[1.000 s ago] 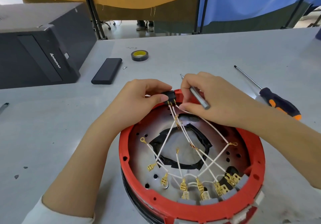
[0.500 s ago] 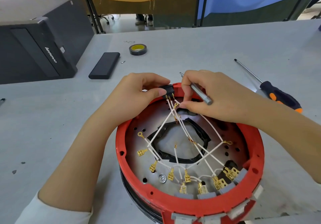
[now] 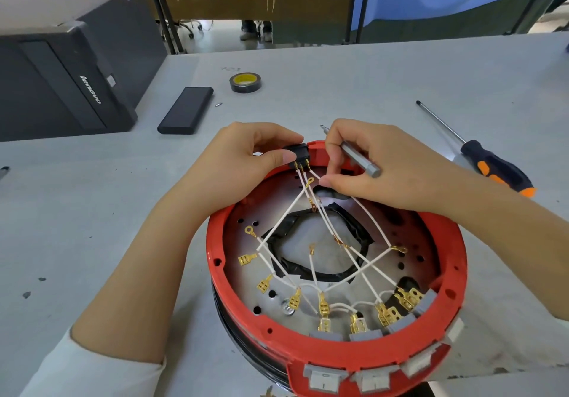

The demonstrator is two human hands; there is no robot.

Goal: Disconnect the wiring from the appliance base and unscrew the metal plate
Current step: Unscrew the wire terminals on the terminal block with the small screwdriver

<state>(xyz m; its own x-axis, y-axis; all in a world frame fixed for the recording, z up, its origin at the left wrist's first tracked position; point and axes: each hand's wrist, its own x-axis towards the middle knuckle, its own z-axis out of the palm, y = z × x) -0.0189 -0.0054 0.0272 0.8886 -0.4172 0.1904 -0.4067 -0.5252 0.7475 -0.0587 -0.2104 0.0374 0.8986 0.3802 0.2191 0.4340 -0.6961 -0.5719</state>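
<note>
A round red appliance base (image 3: 363, 356) lies upside down in front of me, with a metal plate (image 3: 240, 261) inside. White wires (image 3: 311, 270) with brass terminals cross over the plate. At the base's far rim my left hand (image 3: 246, 165) pinches a small black switch block (image 3: 300, 154) that the wires run to. My right hand (image 3: 378, 165) holds a slim silver screwdriver (image 3: 358, 161) across its fingers while its thumb and fingertip pinch one white wire beside the block.
An orange-and-black screwdriver (image 3: 495, 169) lies to the right. A black tape roll (image 3: 245, 82), a flat black case (image 3: 186, 110) and a tiny screw bit (image 3: 218, 104) lie further back. A black computer tower (image 3: 70, 67) stands at the far left.
The wires have been drawn tighter toward the far rim, and loose brass terminals on the left have shifted. Both hands stay at the switch block; the view has come closer.
</note>
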